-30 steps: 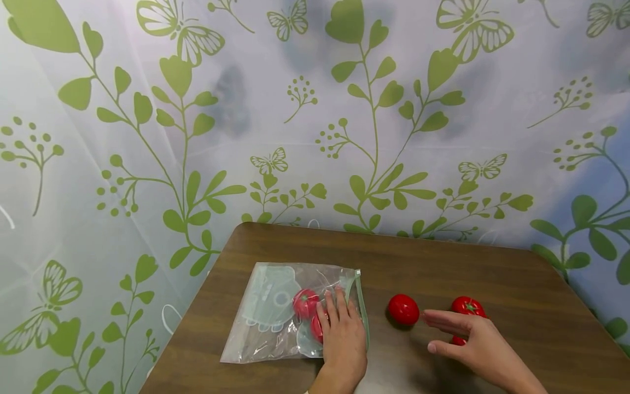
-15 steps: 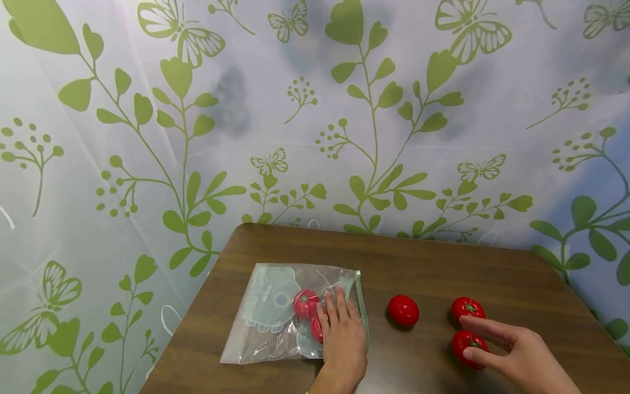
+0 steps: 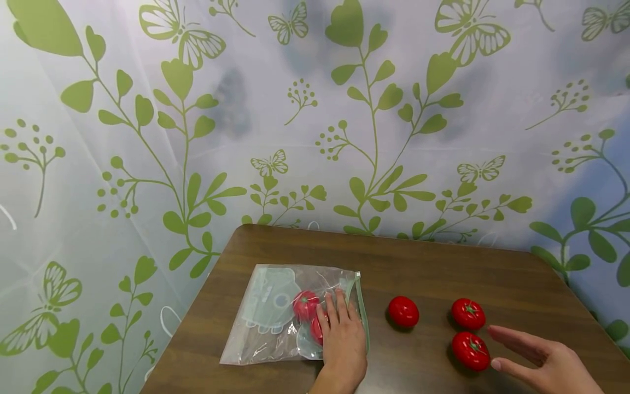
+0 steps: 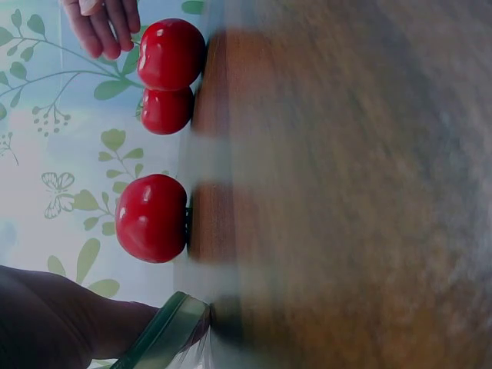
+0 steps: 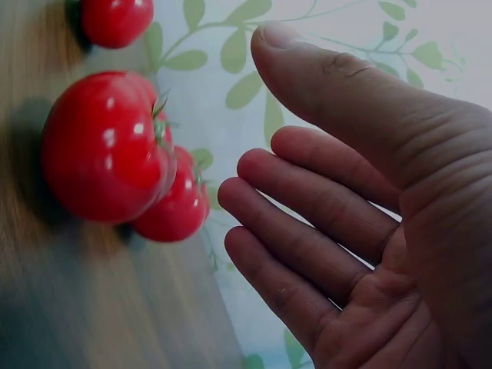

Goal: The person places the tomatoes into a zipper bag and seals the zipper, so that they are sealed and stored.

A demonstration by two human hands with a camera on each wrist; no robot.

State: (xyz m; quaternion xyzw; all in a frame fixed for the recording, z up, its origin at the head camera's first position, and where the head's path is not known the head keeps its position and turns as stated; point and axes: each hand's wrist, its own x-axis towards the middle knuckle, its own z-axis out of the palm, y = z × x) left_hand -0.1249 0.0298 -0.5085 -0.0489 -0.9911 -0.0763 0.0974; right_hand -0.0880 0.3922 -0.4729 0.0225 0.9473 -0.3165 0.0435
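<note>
My left hand (image 3: 343,340) lies over the right end of a clear slider zip bag (image 3: 273,347), fingers straight and pointing away. Inside the bag are two red tomatoes (image 3: 305,305), one partly hidden by that hand, and pale green cartoon-shaped pieces. The bag's green zip edge (image 4: 165,334) shows by the thumb in the left wrist view. My right hand (image 3: 551,361) hovers just right of a near tomato (image 3: 471,351), palm turned inward, thumb and fingers spread with nothing between them. Right behind that tomato sits another tomato (image 3: 468,314).
A single tomato (image 3: 403,312), turned with no stem showing, lies between the bag and the right-hand pair. All of these rest on a brown wooden table (image 3: 394,257). Behind it hangs a white curtain (image 3: 275,120) printed with green leaves and butterflies.
My right hand has moved to the right, off from over the two right-hand tomatoes, so both now show fully. The left hand and bag have stayed put.
</note>
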